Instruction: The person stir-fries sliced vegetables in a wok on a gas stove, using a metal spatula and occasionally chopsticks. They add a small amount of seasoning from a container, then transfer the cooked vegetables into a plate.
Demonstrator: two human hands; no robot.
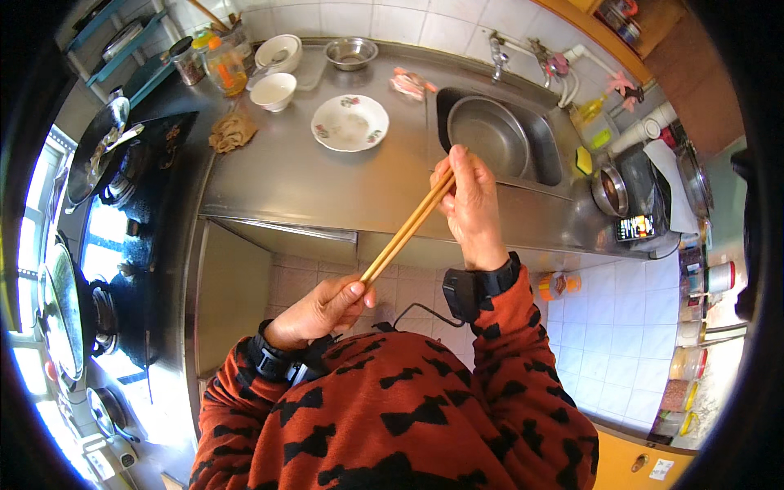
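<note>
A pair of wooden chopsticks (409,225) slants between my two hands, in front of the steel counter's edge. My left hand (321,309) grips their lower end, low and close to my body. Around the upper end, near the sink, my right hand (468,199) is closed. Just beyond my right hand a round steel basin (490,131) sits inside the sink (545,153). On the counter ahead lies a white plate with a floral rim (350,122); some residue seems to mark its middle.
Left of the plate are a white bowl (273,92), a crumpled brown cloth (233,131) and bottles (225,64). A small steel bowl (351,54) stands by the wall. A pink-and-white cloth or bag (411,83) lies near the faucet (498,58). The gas stove (138,245) with pans is at left.
</note>
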